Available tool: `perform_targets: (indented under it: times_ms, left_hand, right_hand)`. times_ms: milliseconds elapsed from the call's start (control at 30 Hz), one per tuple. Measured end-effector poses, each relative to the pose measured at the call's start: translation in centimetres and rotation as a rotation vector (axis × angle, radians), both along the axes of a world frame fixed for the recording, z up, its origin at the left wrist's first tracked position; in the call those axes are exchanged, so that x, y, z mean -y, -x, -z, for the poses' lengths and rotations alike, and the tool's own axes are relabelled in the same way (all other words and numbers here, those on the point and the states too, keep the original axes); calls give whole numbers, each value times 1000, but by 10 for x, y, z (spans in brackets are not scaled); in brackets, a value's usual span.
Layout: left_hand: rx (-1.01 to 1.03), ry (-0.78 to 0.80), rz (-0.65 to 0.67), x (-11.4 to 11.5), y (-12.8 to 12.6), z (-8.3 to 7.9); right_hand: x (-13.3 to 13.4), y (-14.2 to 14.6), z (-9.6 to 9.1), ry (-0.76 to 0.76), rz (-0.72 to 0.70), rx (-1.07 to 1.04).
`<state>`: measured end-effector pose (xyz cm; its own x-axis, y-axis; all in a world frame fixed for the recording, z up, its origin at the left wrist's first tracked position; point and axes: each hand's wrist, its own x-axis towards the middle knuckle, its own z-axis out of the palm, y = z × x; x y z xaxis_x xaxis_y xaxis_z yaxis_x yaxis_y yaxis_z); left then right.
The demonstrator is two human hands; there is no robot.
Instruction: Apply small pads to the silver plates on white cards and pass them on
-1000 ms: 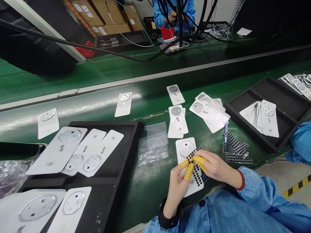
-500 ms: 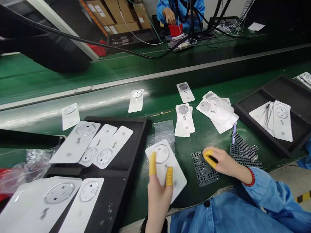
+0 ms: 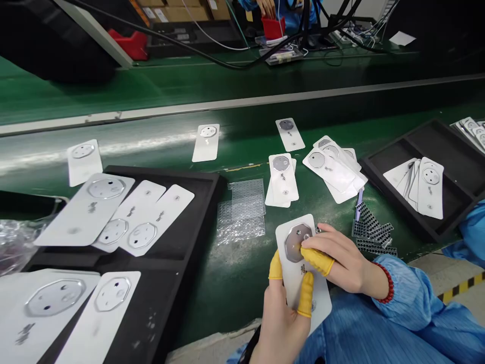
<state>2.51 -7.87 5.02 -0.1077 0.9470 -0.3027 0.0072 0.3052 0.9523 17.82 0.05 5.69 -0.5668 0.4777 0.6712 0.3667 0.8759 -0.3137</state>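
L hand (image 3: pixel 284 323): holds white card (image 3: pixel 321 303) from below, fingers curled. R hand (image 3: pixel 341 260): yellow-cotted fingertip (image 3: pixel 316 261) pressed on card's grey disc (image 3: pixel 293 242).

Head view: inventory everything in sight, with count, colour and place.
Green conveyor belt: one, green, under the trays.
Foam trays: two, black, left and right on the belt.
White panels: many, white, in both trays and loose on the belt.
Bubble wrap: one sheet, clear, beside the left tray.
Perforated strips: several, black, beside the right tray.
Cardboard boxes: several, brown, far back.
Bin: one, red, far bench.
Co-worker: one, blue sleeves, far bench.
Left hand: one, yellow finger cots, gripping a panel.
Right hand: one, yellow finger cot on the panel's grey disc, red bead bracelet, blue sleeve.
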Motion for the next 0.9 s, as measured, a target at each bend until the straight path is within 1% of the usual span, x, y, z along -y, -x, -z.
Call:
perform_targets:
  times_ms: [100,167,233,300,367,467,500,567,633,700,767,833,900]
  left_hand:
    - [17,2,-1,-2,-3,-9]
    - [24,6,-27,-2,-5,-10]
    - [28,11,-39,-1,-6,-8]
    - [40,5,-15,0,-5,-5]
    - [48,13,-14,1,-5,-3]
    - [28,42,-78,3,-4,-3]
    - [14,35,-79,4,-3,-3]
    - [-15,-12,-29,6,-2,2]
    - [-42,-51,19,7,-1,10]
    - [-53,-40,29,6,-2,16]
    - [-46,-12,-9,1,-1,19]
    - [-84,-52,-135,-6,5,18]
    - [-208,-135,-312,-12,19,18]
  right_hand:
    - [-1,-2,-2,-31,-10,7]
    - [-1,-4,0,-48,-34,14]
    - [-1,-6,4,-62,-69,24]
    - [0,-9,8,-72,-90,45]
    - [1,-12,10,-82,-83,86]
    - [6,-14,7,-83,-49,179]
    - [8,-14,5,-87,-39,213]
    - [11,-12,1,-95,-32,262]
    - [12,-10,-1,-89,-58,285]
    - [9,-9,1,-36,-101,270]
    - [4,-11,8,80,-139,200]
    - [1,-16,22,220,-86,82]
    - [4,-22,42,319,58,64]
